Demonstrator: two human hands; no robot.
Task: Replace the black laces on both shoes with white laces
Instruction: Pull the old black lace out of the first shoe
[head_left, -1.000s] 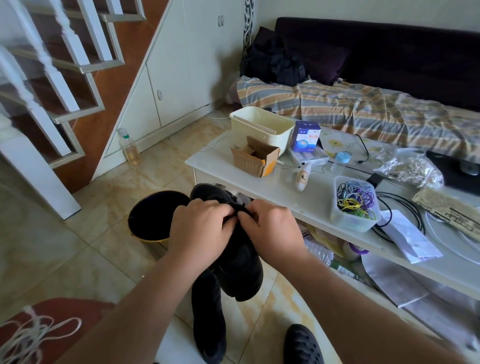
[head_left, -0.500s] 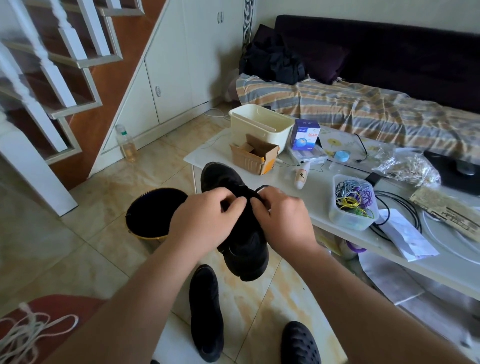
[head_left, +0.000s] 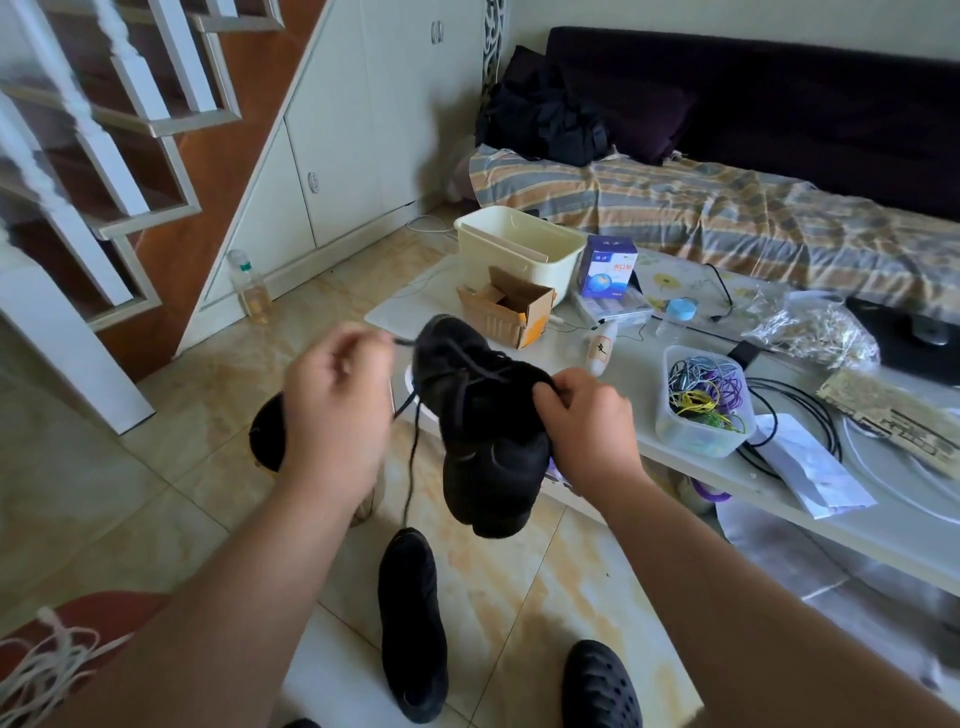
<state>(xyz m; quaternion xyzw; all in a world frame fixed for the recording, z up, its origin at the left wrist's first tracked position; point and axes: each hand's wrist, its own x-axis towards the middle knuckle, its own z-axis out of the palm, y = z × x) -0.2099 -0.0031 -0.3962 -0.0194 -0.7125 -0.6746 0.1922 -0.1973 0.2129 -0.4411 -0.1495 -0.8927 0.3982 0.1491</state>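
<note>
Here the white table (head_left: 597, 374) carries a cream bin (head_left: 519, 249), an open cardboard box (head_left: 506, 312) and a clear tub (head_left: 701, 415) of coloured cords. In front of its near edge, the right hand (head_left: 592, 415) grips the black shoe (head_left: 483, 415); the left hand (head_left: 332, 405) pinches its black lace (head_left: 410, 452). Below, a second shoe (head_left: 413, 623) lies on the floor; white laces (head_left: 41, 670) sit far left.
</note>
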